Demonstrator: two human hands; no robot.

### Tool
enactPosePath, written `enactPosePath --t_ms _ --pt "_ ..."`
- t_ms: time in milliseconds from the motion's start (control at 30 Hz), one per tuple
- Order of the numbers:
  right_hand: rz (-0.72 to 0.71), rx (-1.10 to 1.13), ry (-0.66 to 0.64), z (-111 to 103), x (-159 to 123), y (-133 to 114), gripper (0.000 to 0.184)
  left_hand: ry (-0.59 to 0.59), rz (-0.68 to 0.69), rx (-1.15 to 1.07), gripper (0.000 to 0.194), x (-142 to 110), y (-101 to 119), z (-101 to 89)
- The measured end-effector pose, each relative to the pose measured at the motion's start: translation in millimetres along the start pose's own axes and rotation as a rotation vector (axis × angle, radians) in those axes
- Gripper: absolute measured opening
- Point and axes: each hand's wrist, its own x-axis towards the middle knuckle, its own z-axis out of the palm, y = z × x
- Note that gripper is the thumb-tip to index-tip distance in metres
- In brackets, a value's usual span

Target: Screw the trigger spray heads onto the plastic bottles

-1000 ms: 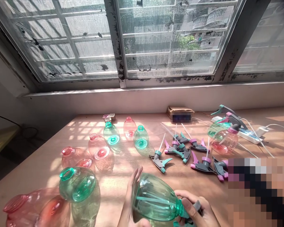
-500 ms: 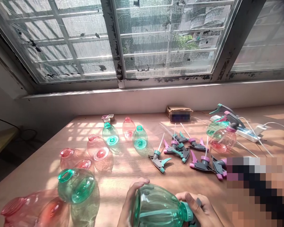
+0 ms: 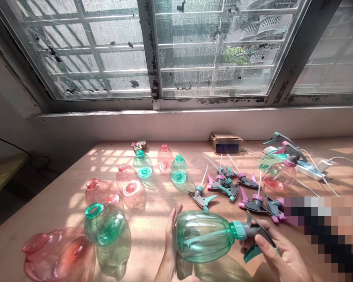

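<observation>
A green clear spray bottle [image 3: 206, 235] lies on its side in front of me, held between both hands. My left hand [image 3: 168, 250] is closed around its base end, fingers along the bottom and thumb underneath. At the neck sits a teal collar with a grey spray head [image 3: 254, 229] and a teal trigger, and a straw shows inside the bottle. My right hand [image 3: 285, 254] is closed on that spray head, thumb on its near side. Several loose spray heads [image 3: 228, 190] with grey bodies and teal or pink parts lie just beyond the bottle.
To the left stand open bottles, among them a large pink one [image 3: 59, 254] and a green one [image 3: 106, 225]. Farther right are a pink bottle with its sprayer [image 3: 279, 176] and a white power strip [image 3: 310, 170]. A cardboard box [image 3: 226, 143] sits near the wall.
The green spray bottle has risen in view and shifted right with both hands. My right hand has moved from the collar onto the spray head, whose trigger now shows.
</observation>
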Motion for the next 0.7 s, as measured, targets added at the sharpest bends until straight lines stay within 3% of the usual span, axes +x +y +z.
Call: enactPosePath --t_ms 67,167,233,300,367,433,500,533,700 --pt "-0.146 -0.237 0.127 -16.8 15.9 -28.1 0.042 -0.042 0.026 0.036 0.126 0.3 -4.8 -1.8" --pt "-0.365 -0.585 0.303 -39.2 57.5 -83.6 0.046 -0.08 0.046 0.116 0.103 0.7 -4.3 -6.6" --pt "-0.503 -0.772 0.353 -46.9 93.8 -122.4 0.045 -0.103 0.024 0.135 0.088 1.2 -0.5 -10.0" --pt "-0.536 -0.994 0.232 -48.5 133.3 -155.5 0.049 -0.148 -0.034 0.133 0.079 1.5 4.1 -12.7" --pt "-0.532 -1.109 0.196 -47.0 172.2 -178.1 0.055 -0.18 -0.076 0.125 0.075 1.8 7.6 -14.6" --pt "-0.501 -1.212 0.128 -45.6 206.4 -188.5 0.061 -0.169 -0.08 0.118 0.074 2.0 8.7 -16.2" --pt "-0.432 -1.31 0.096 -45.5 232.6 -188.6 0.051 -0.172 -0.099 0.108 0.074 2.1 6.4 -17.7" --pt "-0.399 -1.354 0.081 -45.8 242.1 -186.1 0.055 -0.183 -0.118 0.107 0.074 2.2 3.9 -18.5" --pt "-0.272 -1.464 0.045 -47.3 263.0 -167.3 0.044 -0.115 -0.098 0.104 0.077 2.7 -13.9 -19.9"
